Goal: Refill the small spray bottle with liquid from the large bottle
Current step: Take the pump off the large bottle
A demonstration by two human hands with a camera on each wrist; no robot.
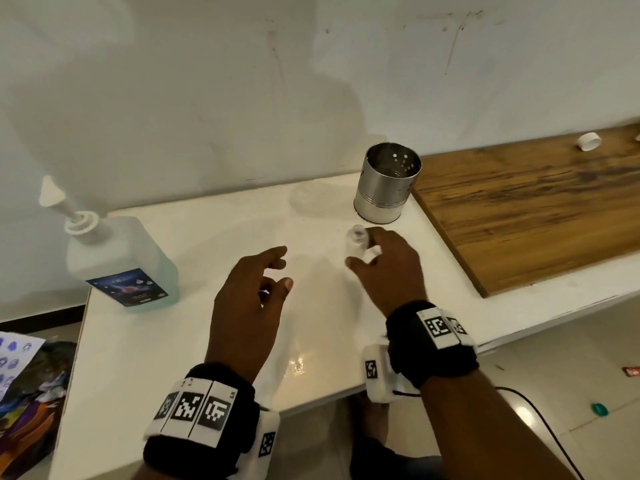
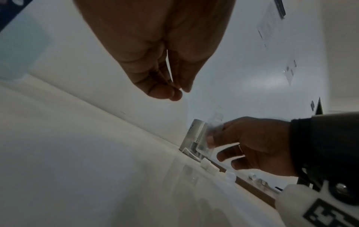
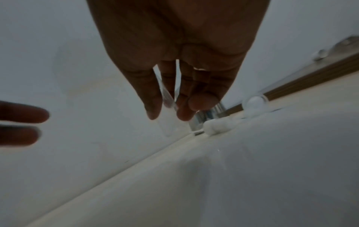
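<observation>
We see open white table (image 1: 194, 341) between the large bottle (image 1: 128, 268) at left and the steel cup (image 1: 388, 183), which crowds the far side.

There's a perforated steel canister (image 1: 388, 183) standing on the white bench (image 1: 194, 341), just beside a wooden board (image 1: 526, 209) with a white cap (image 1: 588, 141) on it.

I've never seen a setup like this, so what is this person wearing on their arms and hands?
Both hands are bare. Each wrist carries a black fabric band: the left wristband and the right wristband. Each has white panels printed with black square code patterns, plus a white box, also coded, on its side. A thin black cable runs from the right one. No sleeves show.
</observation>
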